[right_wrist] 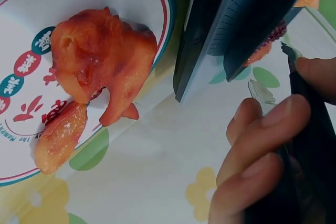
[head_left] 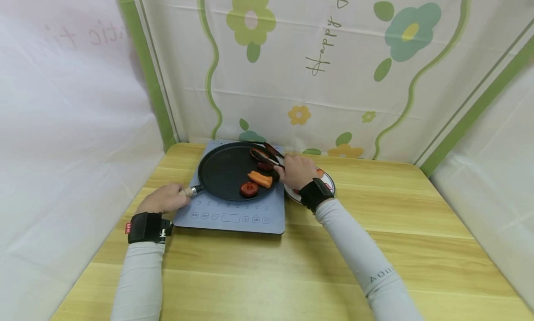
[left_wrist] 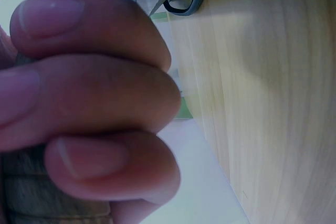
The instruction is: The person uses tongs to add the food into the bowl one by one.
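My left hand (head_left: 164,198) grips the wooden handle (head_left: 187,191) of a flat black frying pan (head_left: 221,172). In the left wrist view its fingers (left_wrist: 105,93) curl round that handle. My right hand (head_left: 299,170) holds black-and-silver tongs (head_left: 273,160) over the pan's right side. The tongs' tips are at a reddish food piece (head_left: 257,153) near the far right rim; whether they pinch it I cannot tell. Also in the pan lie a dark red piece (head_left: 265,166), an orange piece (head_left: 260,179) and a round red piece (head_left: 249,189).
Beneath the pan is a grey-blue induction cooktop (head_left: 231,221). A white plate (right_wrist: 21,30) with orange-red food (right_wrist: 105,56) stands right of it, partly behind my right hand. The wooden table (head_left: 333,265) meets a flower-patterned curtain (head_left: 271,89) at the back.
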